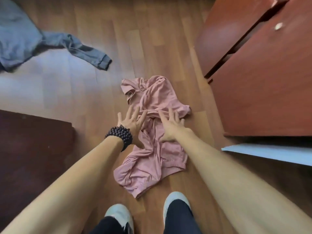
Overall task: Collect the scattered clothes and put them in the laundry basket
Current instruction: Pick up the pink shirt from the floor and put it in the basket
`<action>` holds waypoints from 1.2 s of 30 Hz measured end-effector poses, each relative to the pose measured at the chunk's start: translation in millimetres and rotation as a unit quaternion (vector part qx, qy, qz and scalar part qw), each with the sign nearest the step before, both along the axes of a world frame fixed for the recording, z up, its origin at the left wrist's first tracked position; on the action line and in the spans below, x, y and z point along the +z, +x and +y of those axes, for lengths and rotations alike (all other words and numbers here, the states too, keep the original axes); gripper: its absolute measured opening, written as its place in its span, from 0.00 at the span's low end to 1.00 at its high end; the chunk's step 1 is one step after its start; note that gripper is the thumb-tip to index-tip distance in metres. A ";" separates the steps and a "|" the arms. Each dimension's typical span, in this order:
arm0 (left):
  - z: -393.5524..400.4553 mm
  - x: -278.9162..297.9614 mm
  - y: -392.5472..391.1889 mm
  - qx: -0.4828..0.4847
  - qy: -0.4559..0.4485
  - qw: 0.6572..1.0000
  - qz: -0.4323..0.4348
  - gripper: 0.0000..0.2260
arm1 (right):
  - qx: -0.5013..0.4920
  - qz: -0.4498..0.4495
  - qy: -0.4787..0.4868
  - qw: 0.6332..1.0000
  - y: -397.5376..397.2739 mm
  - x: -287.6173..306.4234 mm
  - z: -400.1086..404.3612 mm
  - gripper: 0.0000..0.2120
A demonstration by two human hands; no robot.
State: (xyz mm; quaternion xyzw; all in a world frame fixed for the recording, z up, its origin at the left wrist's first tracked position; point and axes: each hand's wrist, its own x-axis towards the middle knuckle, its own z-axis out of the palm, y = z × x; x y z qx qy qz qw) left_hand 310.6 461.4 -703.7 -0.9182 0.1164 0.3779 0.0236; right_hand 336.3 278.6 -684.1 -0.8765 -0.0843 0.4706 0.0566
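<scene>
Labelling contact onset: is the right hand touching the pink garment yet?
Cannot tell. In the head view the right hand, fingers spread, overlaps the pink garment; from above, neither contact nor a gap shows.

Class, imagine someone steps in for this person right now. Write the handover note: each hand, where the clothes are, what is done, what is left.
Left hand: open, fingers spread, over the left edge of the pink garment; holds nothing.
Right hand: open, fingers spread, over the garment's middle; no grip yet.
Pink garment: crumpled on the wooden floor, just ahead of the feet.
Grey garment: on the floor at far left, untouched.
Laundry basket: not in view.
Done: nothing collected as far as this view shows.
Left: gather the pink garment, then the grey one, and put both in the basket.
</scene>
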 end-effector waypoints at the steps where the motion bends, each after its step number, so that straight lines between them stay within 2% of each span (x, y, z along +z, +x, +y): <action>1: -2.2 -25.7 7.5 -0.005 0.004 1.000 -0.007 0.68 | 0.009 0.002 -0.012 1.000 3.0 -22.2 4.2 0.62; 6: -10.8 -95.0 28.2 -0.043 0.007 0.999 -0.031 0.69 | 0.124 -0.053 -0.080 0.988 23.0 -100.7 10.4 0.71; 9: -8.9 -117.1 27.6 -0.062 0.012 0.996 -0.057 0.65 | 0.135 -0.057 -0.076 0.986 25.4 -124.8 3.6 0.68; 12: -0.8 -131.8 28.0 -0.063 -0.031 0.993 -0.090 0.52 | 0.125 -0.134 -0.037 0.982 15.9 -140.2 -11.0 0.54; 14: 1.4 -133.2 25.6 -0.065 -0.090 0.990 -0.092 0.39 | 0.078 -0.134 0.031 0.987 6.9 -146.7 -21.1 0.42; 17: -1.4 -117.6 25.7 0.027 -0.173 0.981 -0.083 0.22 | 0.016 -0.110 0.074 0.991 1.5 -135.3 -24.5 0.23; 19: -3.3 -86.9 27.2 0.110 -0.202 0.970 -0.077 0.18 | -0.042 -0.109 0.101 0.988 7.8 -108.5 -20.1 0.15; 22: -8.2 -16.6 34.3 0.267 -0.265 0.923 -0.078 0.16 | -0.190 -0.148 0.185 0.953 19.0 -39.5 -15.9 0.16; 24: -19.2 49.7 40.3 0.378 -0.316 0.867 -0.072 0.20 | -0.290 -0.153 0.239 0.914 22.6 24.6 -16.5 0.15; 26: -32.1 124.7 43.1 0.452 -0.400 0.796 -0.043 0.26 | -0.387 -0.149 0.276 0.867 19.4 95.9 -18.9 0.14; 28: -43.3 215.3 39.4 0.476 -0.481 0.737 -0.001 0.27 | -0.458 -0.189 0.314 0.810 10.1 180.1 -27.7 0.16; 30: -52.4 304.6 33.2 0.471 -0.537 0.699 0.033 0.28 | -0.513 -0.221 0.353 0.751 -4.1 274.7 -40.4 0.19; 32: -63.4 383.6 26.9 0.444 -0.574 0.687 0.037 0.26 | -0.549 -0.234 0.384 0.704 -20.9 357.8 -55.4 0.19; 35: -89.8 499.6 9.6 0.405 -0.610 0.681 0.013 0.22 | -0.577 -0.242 0.407 0.665 -53.0 486.3 -73.7 0.20; 36: -97.3 521.7 3.1 0.402 -0.625 0.669 0.020 0.22 | -0.585 -0.239 0.421 0.650 -60.0 511.4 -73.5 0.19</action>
